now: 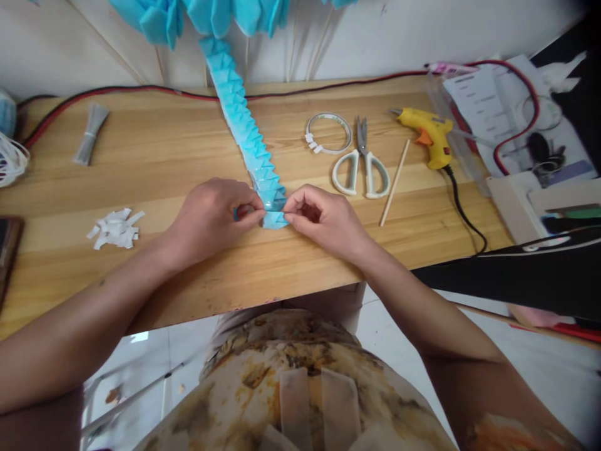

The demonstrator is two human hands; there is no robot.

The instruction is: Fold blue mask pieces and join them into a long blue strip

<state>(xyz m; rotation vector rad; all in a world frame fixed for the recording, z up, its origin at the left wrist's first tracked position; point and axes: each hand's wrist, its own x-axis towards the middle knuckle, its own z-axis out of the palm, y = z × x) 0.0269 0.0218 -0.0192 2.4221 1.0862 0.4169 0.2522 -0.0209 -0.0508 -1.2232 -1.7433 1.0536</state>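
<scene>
A long strip of folded light-blue material (244, 128), pleated in a zigzag, runs from the wall side of the table toward me. My left hand (216, 210) pinches the left edge of its near end between thumb and forefinger. Opposite it, my right hand (323, 219) pinches the right edge the same way. Between the fingertips the last folds lie close to the wooden table (197, 282). To the right are a roll of tape (348, 128) with small white pieces stuck on its rim and scissors (362, 150) with white handles.
A yellow glue gun (434, 134) with a black cord and a thin wooden stick (395, 181) lie at right. White paper scraps (116, 228) and a tied bundle of thin strips (91, 133) lie at left. Blue petal shapes (211, 14) hang at the back. A red-black cable (328, 91) crosses behind.
</scene>
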